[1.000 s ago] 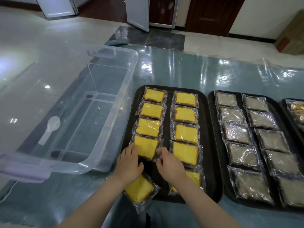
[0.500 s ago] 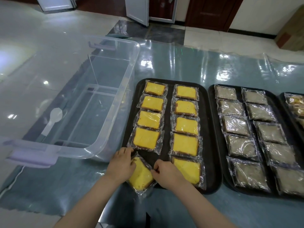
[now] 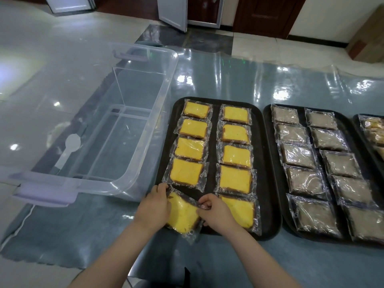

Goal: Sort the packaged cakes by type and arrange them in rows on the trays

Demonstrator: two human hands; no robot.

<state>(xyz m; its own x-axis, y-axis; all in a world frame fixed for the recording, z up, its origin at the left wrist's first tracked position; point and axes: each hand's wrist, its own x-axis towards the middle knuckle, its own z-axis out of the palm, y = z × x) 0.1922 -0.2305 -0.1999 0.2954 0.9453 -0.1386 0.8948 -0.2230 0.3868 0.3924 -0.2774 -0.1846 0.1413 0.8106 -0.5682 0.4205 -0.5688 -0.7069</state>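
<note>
While my left hand (image 3: 154, 206) and right hand (image 3: 216, 210) pinch the skewed yellow cake (image 3: 182, 215) at the tray's (image 3: 270, 204) 7 o'clock corner, I fear it overhangs the rim and slides off.

Glossy, crinkled clear plastic wrappers (image 3: 234, 179) are gleaming around the spongy yellow cake slices on the matt black plastic tray (image 3: 268, 183) at centre. At left, a smooth translucent plastic storage bin (image 3: 145, 125) is catching light. A shiny transparent plastic sheet (image 3: 228, 80) is reflecting glare over the blue-grey tabletop.
</note>
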